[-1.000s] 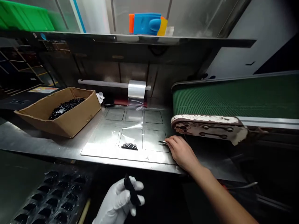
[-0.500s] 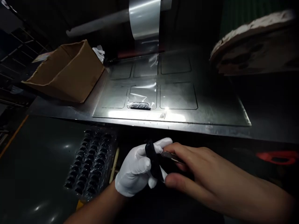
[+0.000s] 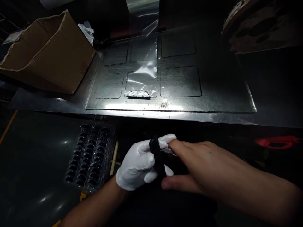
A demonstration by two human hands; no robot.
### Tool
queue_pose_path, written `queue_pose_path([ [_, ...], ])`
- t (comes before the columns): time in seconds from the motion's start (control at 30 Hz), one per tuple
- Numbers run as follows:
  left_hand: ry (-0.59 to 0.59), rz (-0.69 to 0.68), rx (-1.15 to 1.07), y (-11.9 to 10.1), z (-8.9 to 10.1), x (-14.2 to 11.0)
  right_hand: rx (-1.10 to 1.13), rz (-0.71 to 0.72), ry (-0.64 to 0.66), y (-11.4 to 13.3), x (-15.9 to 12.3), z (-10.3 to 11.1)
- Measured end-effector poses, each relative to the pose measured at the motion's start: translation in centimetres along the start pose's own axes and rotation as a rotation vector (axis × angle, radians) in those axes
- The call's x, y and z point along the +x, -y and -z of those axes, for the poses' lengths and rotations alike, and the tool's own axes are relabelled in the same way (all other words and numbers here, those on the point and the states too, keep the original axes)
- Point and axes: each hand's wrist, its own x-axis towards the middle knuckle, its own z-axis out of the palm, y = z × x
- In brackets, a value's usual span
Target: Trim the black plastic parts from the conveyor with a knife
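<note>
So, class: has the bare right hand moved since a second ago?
Yes. The bare right hand has left the steel plate, coming toward the camera to the white-gloved left hand.

A white glove on the left hand (image 3: 139, 165), the right hand (image 3: 201, 170) and both forearms bare

Low in the frame, the gloved left hand (image 3: 139, 165) grips a small black part (image 3: 157, 156), and the bare right hand (image 3: 201, 167) presses a thin metal blade (image 3: 168, 151) against it. A cardboard box (image 3: 44, 53) sits upper left on the table (image 3: 224, 104).
</note>
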Motion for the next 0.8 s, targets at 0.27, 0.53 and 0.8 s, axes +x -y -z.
queue_pose_path([
  [0.27, -0.007, 0.025, -0.003, -0.1, 0.5, -0.3, -0.16, 0.087, -0.116, 0.3, 0.0, -0.7],
  [0.53, -0.013, 0.035, -0.039, -0.4, 0.3, -0.4, -0.213, 0.102, -0.122, 0.8, -0.2, -1.2],
  [0.8, -0.063, -0.019, -0.074, -0.4, 0.0, -0.1, -0.019, 0.039, -0.019, 0.9, -0.6, 0.0],
])
